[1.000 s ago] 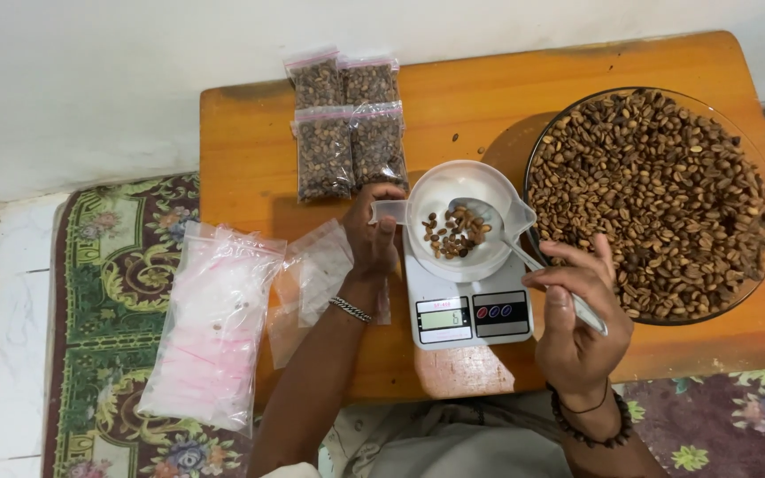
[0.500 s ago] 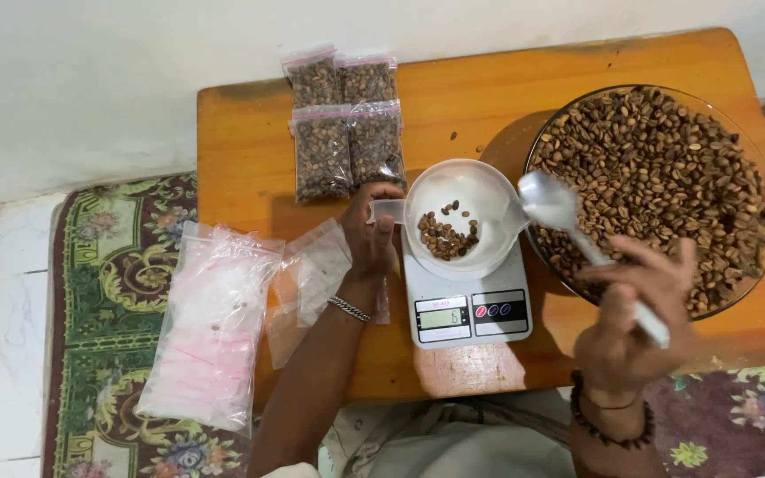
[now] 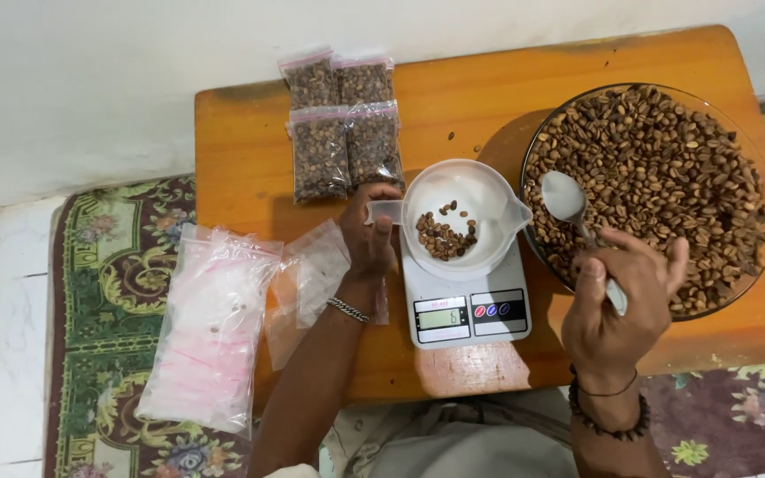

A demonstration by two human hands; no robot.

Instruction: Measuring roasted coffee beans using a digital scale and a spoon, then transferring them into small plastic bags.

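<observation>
— What's the right hand [image 3: 617,301] got?

— A spoon [image 3: 577,221], white or pale metal, pinched by its handle between thumb and curled fingers. The bowl of the spoon looks empty and hangs over the near-left edge of the big glass bowl [image 3: 754,168] of brown beans [image 3: 657,177].

— And the other one?

— The left hand [image 3: 372,237] is closed around the stubby handle of the white measuring cup [image 3: 464,190], thumb on top, fingers wrapped beneath. The cup stands on a small white digital scale [image 3: 464,312], its spout pointing toward the glass bowl. There's only a small heap of beans in the bottom of it, toward the near side.

— Where's all this standing?

— On a low orange-brown wooden table [image 3: 489,88]. The scale is near the front edge, just left of the glass bowl, which fills most of the right end.

— Anything else on it?

— Four small filled bags of beans [image 3: 340,133] with pink zip strips, lying two by two at the far-left corner. Nearer, under the left forearm, a couple of loose empty clear bags [image 3: 312,274], and a thick pack of empty bags [image 3: 210,332] hanging half off the left edge over the patterned green rug [image 3: 108,292].

— Wrists?

— A silver chain on the left, dark beads and a cord on the right.
</observation>
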